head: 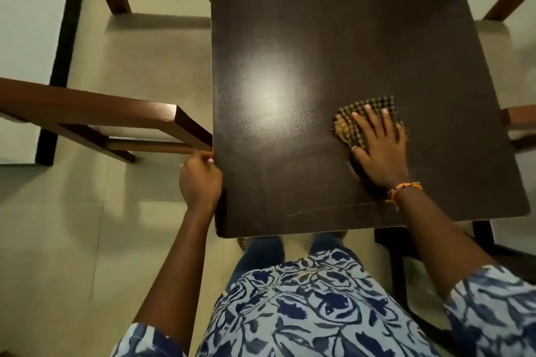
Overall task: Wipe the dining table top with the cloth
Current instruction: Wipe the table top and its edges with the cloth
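Pale floor tiles (121, 72) surrounded a dark dining table top (333, 23), which carried a soft glare of light near its middle; wooden chairs (95, 113) stood close along its left and right sides. On the right half of the top lay a checked cloth (362, 113); the right hand (380, 148) pressed flat on it, fingers straight and spread, a beaded bracelet (404, 188) at the wrist; the left hand (200, 182) curled round the table's left edge, gripping it.
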A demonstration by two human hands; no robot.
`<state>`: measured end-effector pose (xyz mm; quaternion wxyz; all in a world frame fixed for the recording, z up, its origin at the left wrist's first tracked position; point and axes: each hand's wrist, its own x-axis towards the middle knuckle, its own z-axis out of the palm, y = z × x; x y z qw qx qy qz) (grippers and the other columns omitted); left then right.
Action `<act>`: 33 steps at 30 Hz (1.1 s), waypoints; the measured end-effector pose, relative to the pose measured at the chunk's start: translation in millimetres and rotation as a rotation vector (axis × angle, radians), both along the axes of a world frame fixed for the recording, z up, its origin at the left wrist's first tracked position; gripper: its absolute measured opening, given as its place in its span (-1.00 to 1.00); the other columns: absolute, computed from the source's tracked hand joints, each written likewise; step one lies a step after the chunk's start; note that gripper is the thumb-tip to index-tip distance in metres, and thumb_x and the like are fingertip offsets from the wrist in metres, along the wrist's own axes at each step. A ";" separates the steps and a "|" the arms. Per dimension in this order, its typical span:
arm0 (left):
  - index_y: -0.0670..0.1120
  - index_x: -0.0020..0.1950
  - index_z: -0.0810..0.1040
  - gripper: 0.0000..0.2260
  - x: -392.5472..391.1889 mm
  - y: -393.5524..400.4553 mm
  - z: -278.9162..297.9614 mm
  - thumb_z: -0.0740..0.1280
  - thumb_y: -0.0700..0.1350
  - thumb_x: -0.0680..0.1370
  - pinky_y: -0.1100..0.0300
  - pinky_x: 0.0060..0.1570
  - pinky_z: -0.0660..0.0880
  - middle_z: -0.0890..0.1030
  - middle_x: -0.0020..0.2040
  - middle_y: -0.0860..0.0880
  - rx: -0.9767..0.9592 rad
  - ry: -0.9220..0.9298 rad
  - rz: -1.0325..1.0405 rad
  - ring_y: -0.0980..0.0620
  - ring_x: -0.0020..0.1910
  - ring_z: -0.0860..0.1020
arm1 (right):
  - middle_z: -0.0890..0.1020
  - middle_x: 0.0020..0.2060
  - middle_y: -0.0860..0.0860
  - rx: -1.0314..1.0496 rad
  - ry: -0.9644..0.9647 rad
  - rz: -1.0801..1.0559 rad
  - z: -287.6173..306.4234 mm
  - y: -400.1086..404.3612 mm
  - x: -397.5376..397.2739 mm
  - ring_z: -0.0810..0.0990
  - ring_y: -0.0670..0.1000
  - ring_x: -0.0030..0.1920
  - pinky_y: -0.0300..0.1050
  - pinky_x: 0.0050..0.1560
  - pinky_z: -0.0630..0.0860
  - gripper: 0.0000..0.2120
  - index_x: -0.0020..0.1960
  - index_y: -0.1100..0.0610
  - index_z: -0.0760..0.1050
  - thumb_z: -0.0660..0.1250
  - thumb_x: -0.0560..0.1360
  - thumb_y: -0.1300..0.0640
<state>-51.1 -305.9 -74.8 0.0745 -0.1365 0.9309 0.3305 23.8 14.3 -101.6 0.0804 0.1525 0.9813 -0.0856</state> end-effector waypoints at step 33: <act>-0.17 0.14 0.54 -0.78 24.3 -58.9 -20.7 0.34 -0.26 0.50 0.28 -0.03 0.48 0.60 0.08 -0.09 0.485 -0.304 -0.101 -0.02 0.05 0.56 | -0.02 0.54 0.01 -0.064 0.032 0.513 -17.6 -218.5 -42.0 -0.12 0.14 0.53 0.23 0.43 -0.21 -0.31 0.53 -0.04 -0.04 -0.06 0.44 -0.19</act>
